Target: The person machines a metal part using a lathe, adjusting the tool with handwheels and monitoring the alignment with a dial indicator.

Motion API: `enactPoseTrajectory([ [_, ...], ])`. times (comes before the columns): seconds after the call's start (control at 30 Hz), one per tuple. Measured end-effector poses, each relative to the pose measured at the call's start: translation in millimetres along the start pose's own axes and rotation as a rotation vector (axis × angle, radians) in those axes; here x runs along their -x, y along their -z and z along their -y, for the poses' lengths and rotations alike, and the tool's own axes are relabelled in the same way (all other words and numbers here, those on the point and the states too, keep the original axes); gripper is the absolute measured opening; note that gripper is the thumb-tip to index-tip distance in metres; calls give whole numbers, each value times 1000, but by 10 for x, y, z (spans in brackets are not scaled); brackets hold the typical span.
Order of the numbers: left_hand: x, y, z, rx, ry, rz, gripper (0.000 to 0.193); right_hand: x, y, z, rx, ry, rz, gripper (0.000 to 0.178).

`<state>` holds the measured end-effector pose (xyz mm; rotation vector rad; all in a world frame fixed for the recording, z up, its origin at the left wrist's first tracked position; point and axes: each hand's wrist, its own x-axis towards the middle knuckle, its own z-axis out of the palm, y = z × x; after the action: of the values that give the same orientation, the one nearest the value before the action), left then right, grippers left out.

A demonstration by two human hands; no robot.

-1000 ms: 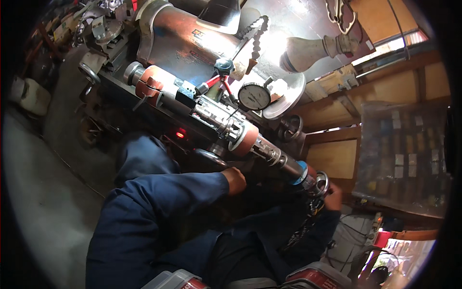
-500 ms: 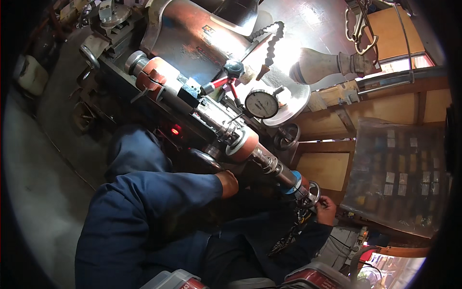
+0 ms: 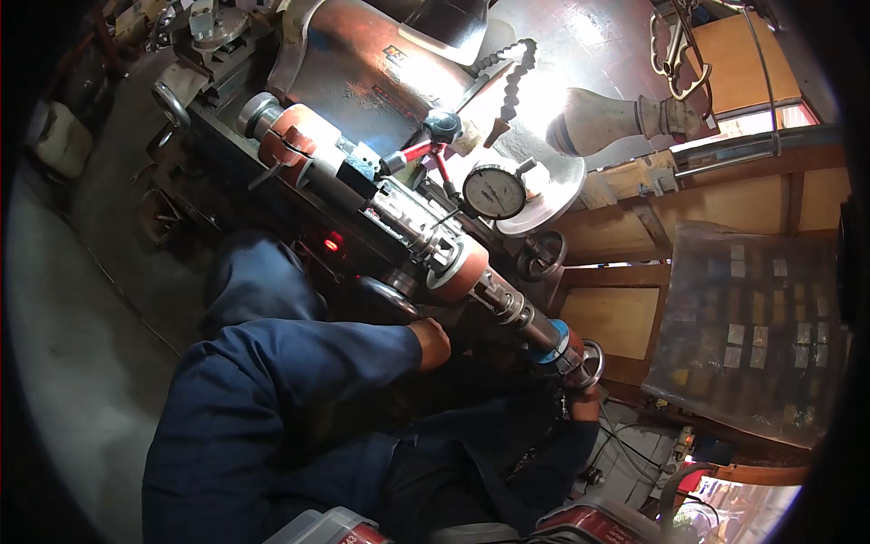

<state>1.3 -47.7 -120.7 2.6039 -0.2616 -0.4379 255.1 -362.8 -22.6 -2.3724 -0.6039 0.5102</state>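
A metal grinding machine with a long spindle assembly (image 3: pixel 403 213) runs diagonally across the view. At its lower right end is a small chrome handwheel (image 3: pixel 594 364). My right hand (image 3: pixel 586 403) is just beneath that wheel, its fingers mostly hidden. My left hand (image 3: pixel 434 344) rests beside the rim of a larger chrome handwheel (image 3: pixel 390 297); its fingers are out of sight behind the hand. Over the spindle, a round dial gauge (image 3: pixel 493 192) hangs from a red jointed arm (image 3: pixel 417 152), its stem reaching down to the metal shaft.
A segmented coolant hose (image 3: pixel 517 86) bends above the gauge under a bright light. A dark handwheel (image 3: pixel 542 256) sits behind the spindle. At right hangs a clear plastic sheet (image 3: pixel 743 326) over small packets. A white jug (image 3: pixel 62 140) stands at far left.
My right hand has moved left and slightly down, from the outer side of the small handwheel to beneath it. My left hand has barely moved.
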Motion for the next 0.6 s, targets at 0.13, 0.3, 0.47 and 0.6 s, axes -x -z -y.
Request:
enactPoseTrajectory([
  [0.13,58,4,26,-20,19,28,22,123,175,255,51,106,38,22],
  [0.3,-41,-40,34,-19,-11,52,22,3,419,310,34,210,-44,26],
  [0.47,-17,-118,28,-21,34,-8,23,-345,126,468,-9,195,-250,21],
  [0.6,-75,-190,58,8,18,-4,23,-669,-4,138,-365,96,-181,14],
])
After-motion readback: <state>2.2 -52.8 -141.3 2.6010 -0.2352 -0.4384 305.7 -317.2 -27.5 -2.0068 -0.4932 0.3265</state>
